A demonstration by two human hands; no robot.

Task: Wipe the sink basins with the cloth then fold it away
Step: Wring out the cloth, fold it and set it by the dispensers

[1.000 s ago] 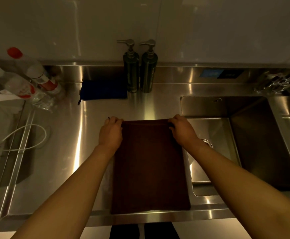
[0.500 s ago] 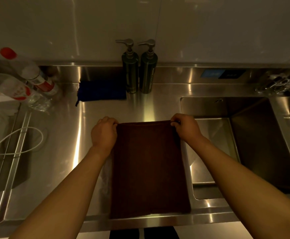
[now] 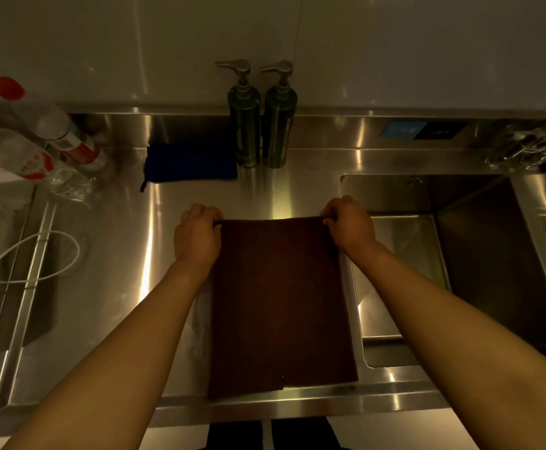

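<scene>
Since half a second earlier, both hands have barely shifted. Left hand [image 3: 197, 237] pinches the far-left corner of the brown cloth [image 3: 279, 306], which lies flat on the steel counter [image 3: 119, 287]; right hand [image 3: 351, 227] pinches the far-right corner, beside the sink basin [image 3: 479, 254].

My one head-worn camera looks steeply down and forward, close above the brushed stainless-steel counter [image 3: 128, 261], taking in my forearms and the wall behind.
</scene>
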